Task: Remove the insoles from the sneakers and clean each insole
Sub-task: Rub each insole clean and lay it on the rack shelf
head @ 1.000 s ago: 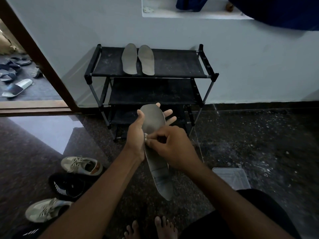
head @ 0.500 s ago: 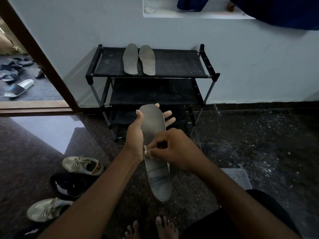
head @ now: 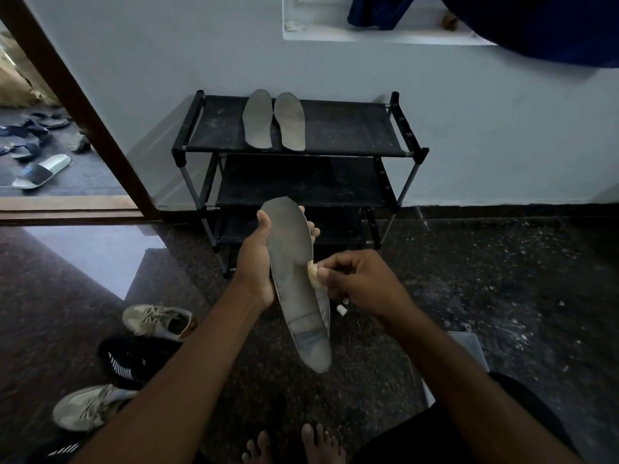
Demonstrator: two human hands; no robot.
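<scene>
My left hand [head: 255, 262] grips a long grey insole [head: 294, 279] from behind, toe end up, heel end hanging down. My right hand [head: 358, 283] pinches a small pale wad [head: 313, 274] against the insole's right edge near its middle. Two more grey insoles [head: 273, 120] lie side by side on the top shelf of a black shoe rack [head: 351, 128]. On the floor at the left sit two beige sneakers [head: 157, 321] [head: 88, 411] with a black sneaker [head: 134, 360] between them.
The rack stands against a pale wall just ahead. A doorway at the left shows sandals [head: 40, 170] on the floor outside. A clear plastic lid or box [head: 469, 349] lies on the dark floor by my right arm. My bare feet [head: 294, 447] are below.
My right hand has slid the pale wad from the insole's left edge across to its right edge. The left hand still holds the insole, which now hangs slightly lower.
</scene>
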